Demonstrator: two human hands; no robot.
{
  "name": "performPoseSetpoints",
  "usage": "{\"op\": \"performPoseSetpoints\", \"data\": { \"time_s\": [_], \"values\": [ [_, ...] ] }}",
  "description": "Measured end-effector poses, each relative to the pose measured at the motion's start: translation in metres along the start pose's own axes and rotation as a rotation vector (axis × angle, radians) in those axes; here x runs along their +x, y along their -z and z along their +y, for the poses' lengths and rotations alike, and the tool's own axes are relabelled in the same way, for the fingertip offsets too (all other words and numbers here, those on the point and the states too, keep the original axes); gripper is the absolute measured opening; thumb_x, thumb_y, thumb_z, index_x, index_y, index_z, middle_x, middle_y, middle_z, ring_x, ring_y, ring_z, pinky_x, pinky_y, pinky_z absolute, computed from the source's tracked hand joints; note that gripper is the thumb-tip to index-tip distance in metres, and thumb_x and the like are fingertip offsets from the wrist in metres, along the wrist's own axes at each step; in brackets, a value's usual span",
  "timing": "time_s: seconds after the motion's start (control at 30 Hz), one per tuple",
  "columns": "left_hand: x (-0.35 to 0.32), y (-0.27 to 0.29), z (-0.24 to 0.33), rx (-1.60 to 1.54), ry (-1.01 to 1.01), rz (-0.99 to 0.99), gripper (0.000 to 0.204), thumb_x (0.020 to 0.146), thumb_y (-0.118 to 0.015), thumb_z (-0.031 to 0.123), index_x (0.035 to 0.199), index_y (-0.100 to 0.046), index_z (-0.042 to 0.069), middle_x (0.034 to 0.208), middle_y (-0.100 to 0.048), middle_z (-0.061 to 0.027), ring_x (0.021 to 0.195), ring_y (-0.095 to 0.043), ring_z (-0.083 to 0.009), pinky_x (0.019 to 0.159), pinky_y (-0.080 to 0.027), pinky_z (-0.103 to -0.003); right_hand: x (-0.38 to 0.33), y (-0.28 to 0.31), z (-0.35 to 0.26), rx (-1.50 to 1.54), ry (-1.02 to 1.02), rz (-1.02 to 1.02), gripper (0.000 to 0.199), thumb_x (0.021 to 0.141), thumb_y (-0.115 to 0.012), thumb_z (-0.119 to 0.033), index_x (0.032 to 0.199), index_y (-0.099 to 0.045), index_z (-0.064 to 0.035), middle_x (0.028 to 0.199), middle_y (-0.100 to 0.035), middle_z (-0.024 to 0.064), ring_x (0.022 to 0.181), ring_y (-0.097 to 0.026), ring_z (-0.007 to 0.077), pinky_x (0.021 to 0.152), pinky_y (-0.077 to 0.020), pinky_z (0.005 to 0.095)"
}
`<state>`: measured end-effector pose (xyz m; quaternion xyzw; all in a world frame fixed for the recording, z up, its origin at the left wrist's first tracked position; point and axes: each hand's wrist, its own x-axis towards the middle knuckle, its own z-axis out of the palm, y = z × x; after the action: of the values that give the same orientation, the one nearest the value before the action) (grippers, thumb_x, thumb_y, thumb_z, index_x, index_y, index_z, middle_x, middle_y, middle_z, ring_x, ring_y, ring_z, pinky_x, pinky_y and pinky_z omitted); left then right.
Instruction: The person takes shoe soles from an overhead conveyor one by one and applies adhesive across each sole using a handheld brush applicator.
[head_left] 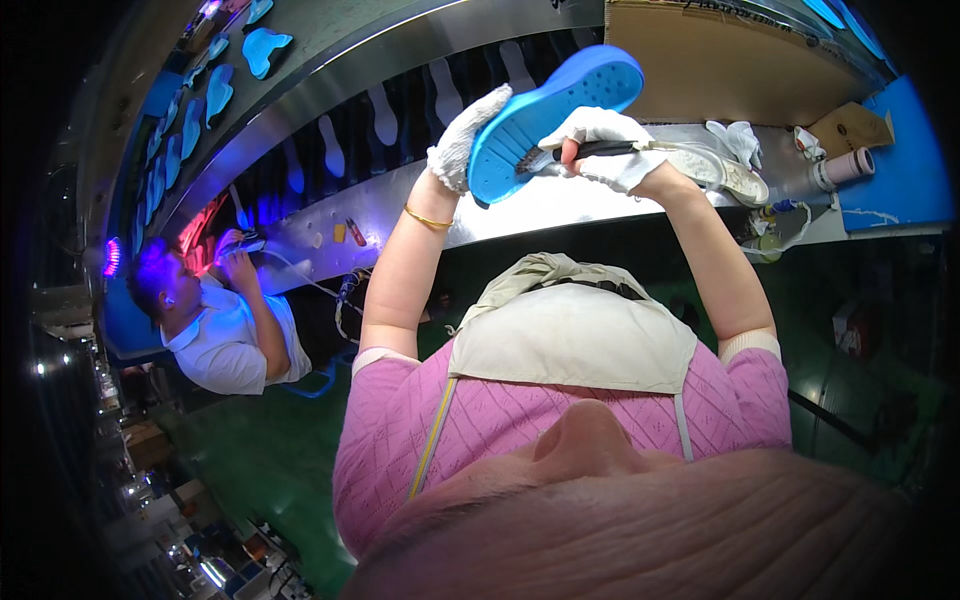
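A blue shoe sole (553, 105), with a ribbed inside at one end and small holes at the other, is held tilted above the workbench. My left hand (468, 138), in a white knit glove, is closed on its left edge. Across its inner face lies the bristle end of a brush (540, 161) with a dark handle. My right hand (612, 148), in a white glove that leaves some fingertips bare, is wrapped round that handle. Whether the bristles touch the sole all along is hard to see.
A metal workbench (410, 222) runs across, with a cardboard box (735, 70) behind. At right lie a whitish sole (738, 178), a white glove (738, 142) and a pinkish cylinder (850, 168). Several blue soles (220, 92) line the far-left shelf. A co-worker (225, 320) is at left.
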<state>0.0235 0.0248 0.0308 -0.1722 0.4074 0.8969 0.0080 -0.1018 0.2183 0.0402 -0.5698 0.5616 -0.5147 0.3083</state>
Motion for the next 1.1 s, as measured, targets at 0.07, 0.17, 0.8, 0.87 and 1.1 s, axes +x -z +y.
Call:
{"op": "performPoseSetpoints", "data": {
  "time_s": [0.07, 0.17, 0.8, 0.87, 1.1],
  "values": [
    [0.000, 0.004, -0.005, -0.170, -0.020, -0.050, 0.053, 0.089, -0.052, 0.044, 0.112, -0.057, -0.003, 0.099, -0.064, -0.0213, 0.082, -0.066, -0.0294, 0.073, -0.056, -0.040, -0.010, -0.007, -0.003, -0.078, -0.051, -0.011, 0.010, 0.069, -0.066, 0.004, 0.073, -0.060, -0.0029, 0.081, -0.063, 0.0057, 0.075, -0.061, 0.0151, 0.068, -0.0496, 0.0273],
    [0.002, 0.029, -0.012, -0.281, -0.068, -0.102, 0.064, 0.090, -0.045, 0.049, 0.125, -0.047, -0.005, 0.118, -0.054, -0.0283, 0.099, -0.060, -0.0372, 0.088, -0.049, -0.045, -0.012, -0.027, -0.011, 0.476, -0.169, 0.054, 0.009, 0.077, -0.067, -0.001, 0.081, -0.059, -0.0010, 0.080, -0.062, 0.0060, 0.068, -0.059, 0.0109, 0.064, -0.0487, 0.0240],
    [0.002, 0.005, -0.057, -0.551, -0.251, -0.275, 0.072, 0.086, -0.041, 0.053, 0.132, -0.039, -0.002, 0.125, -0.048, -0.0271, 0.111, -0.051, -0.0393, 0.100, -0.038, -0.047, 0.000, -0.072, -0.007, 0.173, 0.144, 0.261, 0.015, 0.075, -0.069, 0.001, 0.086, -0.061, -0.0018, 0.079, -0.062, 0.0084, 0.064, -0.060, 0.0141, 0.060, -0.0494, 0.0264],
    [-0.002, 0.003, -0.059, -0.565, -0.260, -0.196, 0.076, 0.084, -0.042, 0.058, 0.132, -0.039, -0.001, 0.124, -0.050, -0.0242, 0.107, -0.053, -0.0370, 0.097, -0.040, -0.048, -0.002, -0.068, -0.016, 0.489, -0.081, 0.177, 0.010, 0.079, -0.066, 0.002, 0.087, -0.060, 0.0017, 0.078, -0.064, 0.0084, 0.066, -0.061, 0.0121, 0.062, -0.0512, 0.0259],
    [0.007, -0.002, -0.065, -0.668, -0.313, -0.320, 0.056, 0.089, -0.042, 0.048, 0.117, -0.052, 0.000, 0.103, -0.062, -0.0159, 0.092, -0.061, -0.0277, 0.088, -0.048, -0.039, 0.009, -0.052, -0.011, -0.369, 0.448, 0.421, 0.014, 0.075, -0.068, 0.005, 0.085, -0.060, -0.0012, 0.088, -0.065, 0.0100, 0.079, -0.062, 0.0139, 0.070, -0.0511, 0.0275]
  ]
}}
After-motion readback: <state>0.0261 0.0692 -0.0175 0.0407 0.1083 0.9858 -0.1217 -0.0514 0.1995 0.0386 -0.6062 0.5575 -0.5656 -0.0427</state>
